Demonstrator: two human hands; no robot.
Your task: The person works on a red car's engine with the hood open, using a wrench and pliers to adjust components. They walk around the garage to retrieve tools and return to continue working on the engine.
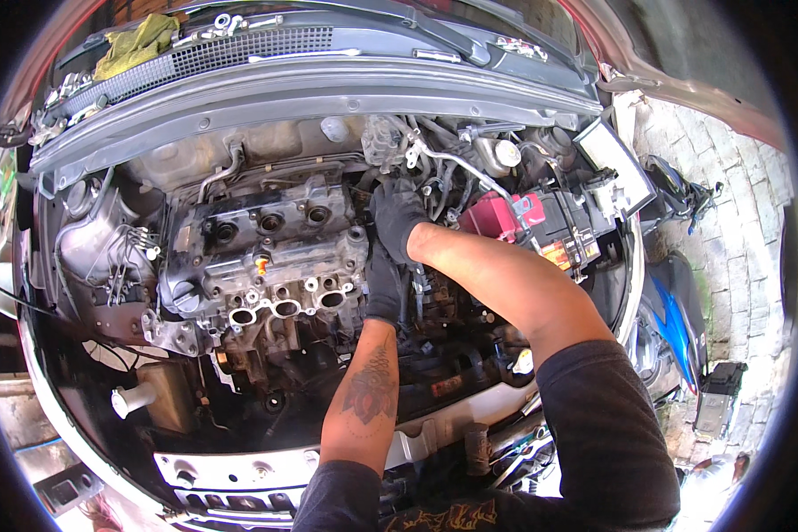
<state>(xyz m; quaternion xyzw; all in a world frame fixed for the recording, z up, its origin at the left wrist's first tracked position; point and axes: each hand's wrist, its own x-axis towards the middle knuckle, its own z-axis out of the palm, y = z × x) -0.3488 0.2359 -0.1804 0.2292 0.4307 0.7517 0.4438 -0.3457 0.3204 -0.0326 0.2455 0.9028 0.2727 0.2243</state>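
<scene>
Both my hands wear black gloves and reach into the engine bay at the right end of the engine [257,235]. My left hand [383,288] lies along the engine's side, its fingers hidden beneath my right hand and among dark parts. Farther in, my right hand [397,215] is bent down beside the valve cover [230,257], close to hoses and wiring [439,182]. Its fingertips are out of sight, so what either hand grips does not show. Along the engine's near side are several open oval ports [285,308].
To the right stands a battery [563,226] with a red cover [501,217]. A metal pipe [457,160] runs behind my right wrist. Tools, including a wrench [306,55], and a yellow cloth [137,46] lie on the cowl. A reservoir [164,395] sits at the front left.
</scene>
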